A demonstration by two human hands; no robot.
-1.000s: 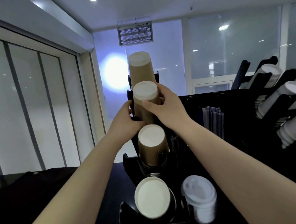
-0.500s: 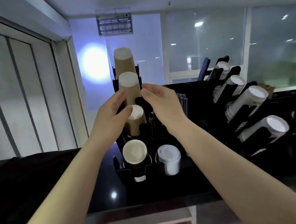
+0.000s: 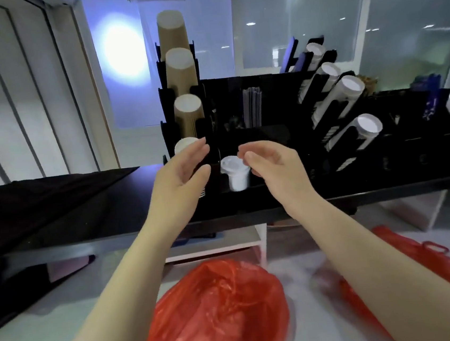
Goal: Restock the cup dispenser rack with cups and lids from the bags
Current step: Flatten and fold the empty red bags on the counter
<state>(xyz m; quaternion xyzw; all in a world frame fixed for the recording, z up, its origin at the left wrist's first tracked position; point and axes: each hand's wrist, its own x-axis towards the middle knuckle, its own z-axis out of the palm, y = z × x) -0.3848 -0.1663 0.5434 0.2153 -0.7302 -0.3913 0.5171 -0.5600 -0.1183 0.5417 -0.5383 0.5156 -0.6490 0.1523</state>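
the cup dispenser rack (image 3: pixel 184 113) stands on the black counter (image 3: pixel 82 202), toward its far edge, with 4 brown cup stacks (image 3: pixel 181 72) stepped one above the other so each white base faces out for easy pulling. a stack of white lids (image 3: pixel 236 173) sits in the slot just right of the lowest cups, nearer the counter's front edge. a second rack of white cup stacks (image 3: pixel 349 93) leans at the right end of the counter.

both hands hover in front of the rack, holding nothing. the left hand (image 3: pixel 180 175) has its fingers straight and apart, close before the lowest cups; whether it touches them i cannot tell. the right hand (image 3: pixel 270 165) is loosely curled, empty, just beside the lids.

the red bag (image 3: pixel 219 315) lies on the pale surface below the counter's front edge, between the forearms, and a second red bag (image 3: pixel 412 270) lies to its right, partly under the right forearm. the supplies are probably in these, so a reach down comes next. the counter's overhanging front edge stands between bags and rack.
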